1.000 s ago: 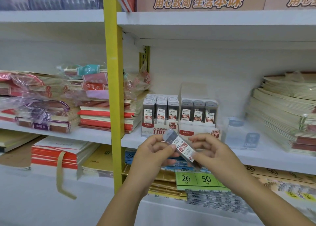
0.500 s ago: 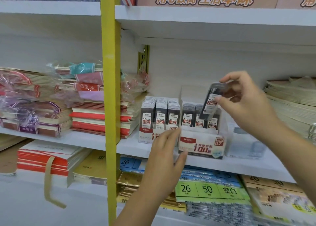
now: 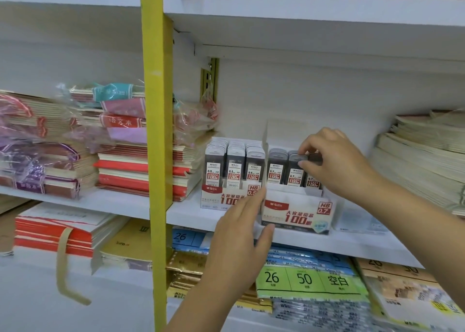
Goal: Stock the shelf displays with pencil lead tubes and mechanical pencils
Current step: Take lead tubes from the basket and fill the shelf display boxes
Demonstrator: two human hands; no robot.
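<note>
Right hand [image 3: 337, 165] lower now, at "HB 0.7" box [image 3: 297, 216]; tube [image 3: 315, 158] between fingers [image 3: 312, 142]

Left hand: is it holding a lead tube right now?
No, the left hand lies open with straight fingers against the 0.7 display box; the right hand pinches the lead tube.

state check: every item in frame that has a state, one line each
0.5 display box, three columns full of upright tubes.
0.7 display box, three columns of upright tubes, left hand against its left front edge.
lead tube, upright in the 0.7 box's right column, top pinched by right hand; fully seated or not, cannot tell.
left hand, fingers straight, holding nothing.
right hand, pinching the lead tube's top.
</note>
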